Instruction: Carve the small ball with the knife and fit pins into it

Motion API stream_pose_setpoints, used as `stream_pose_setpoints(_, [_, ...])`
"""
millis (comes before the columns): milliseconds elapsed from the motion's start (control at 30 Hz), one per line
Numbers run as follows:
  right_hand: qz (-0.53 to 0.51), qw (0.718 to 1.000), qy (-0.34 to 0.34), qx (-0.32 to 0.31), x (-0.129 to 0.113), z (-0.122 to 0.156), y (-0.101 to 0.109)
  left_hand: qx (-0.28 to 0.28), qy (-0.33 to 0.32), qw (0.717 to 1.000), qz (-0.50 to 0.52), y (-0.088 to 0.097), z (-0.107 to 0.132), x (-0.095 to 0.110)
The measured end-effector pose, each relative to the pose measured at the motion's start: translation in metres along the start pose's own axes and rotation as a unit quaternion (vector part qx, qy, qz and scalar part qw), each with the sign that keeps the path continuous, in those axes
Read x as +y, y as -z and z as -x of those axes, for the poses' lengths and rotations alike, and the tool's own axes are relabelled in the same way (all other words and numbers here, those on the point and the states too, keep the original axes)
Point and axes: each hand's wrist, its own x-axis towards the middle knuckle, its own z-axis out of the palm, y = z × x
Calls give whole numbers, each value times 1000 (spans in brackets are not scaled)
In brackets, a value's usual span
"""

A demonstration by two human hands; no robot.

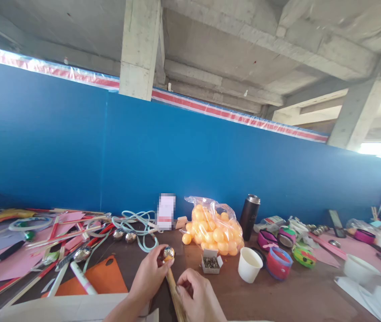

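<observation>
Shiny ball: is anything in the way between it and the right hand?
Yes, the left hand. It holds the shiny ball, with its thumb on the side towards the right hand. The wooden stick also shows just below the ball. I see nothing else between them.

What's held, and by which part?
The left hand holds a shiny ball by its lower-left edge; whether the right hand holds anything is unclear.

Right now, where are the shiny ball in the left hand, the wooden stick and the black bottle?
Shiny ball (168,253): head view, its visible middle.
Wooden stick (173,293): head view, on its shaft.
Black bottle (249,218): head view, middle of its body.
</observation>
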Motion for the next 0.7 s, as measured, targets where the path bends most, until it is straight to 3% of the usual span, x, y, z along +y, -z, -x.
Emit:
stream_pose_setpoints(233, [-149,988,-52,4,-1,-2,2,10,-21,999,49,-5,9,13])
stream_pose_setpoints(467, [-335,938,-93,4,-4,-7,7,-86,-41,990,104,-14,17,22])
stream_pose_setpoints(700, [-384,917,-108,13,1,-14,12,-120,-18,977,177,-19,19,18])
